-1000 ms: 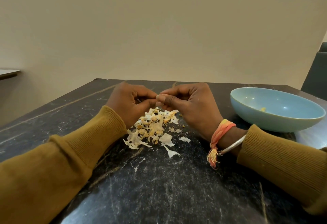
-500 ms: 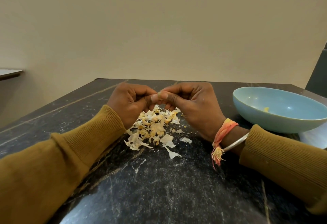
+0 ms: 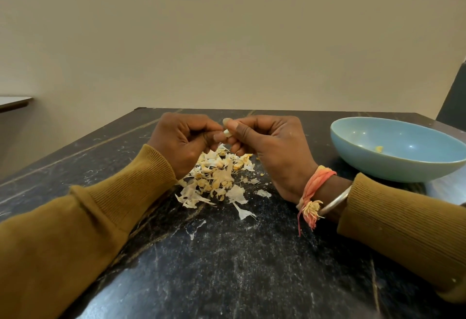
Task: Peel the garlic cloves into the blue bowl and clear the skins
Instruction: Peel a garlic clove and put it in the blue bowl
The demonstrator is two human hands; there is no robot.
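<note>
My right hand (image 3: 272, 147) pinches a garlic clove (image 3: 227, 132) between thumb and fingers. My left hand (image 3: 184, 139), fingers curled, pinches the clove's other end. Both are above the pile of skins (image 3: 216, 177) on the dark table (image 3: 252, 268). The blue bowl (image 3: 378, 167) stands to the right, holding one yellow piece (image 3: 379, 148).

glossy black stone-look table (image 3: 227, 268), glazed smooth blue bowl (image 3: 393, 167) on it, papery dry skins (image 3: 216, 180), ribbed knit sleeves (image 3: 131, 192).
</note>
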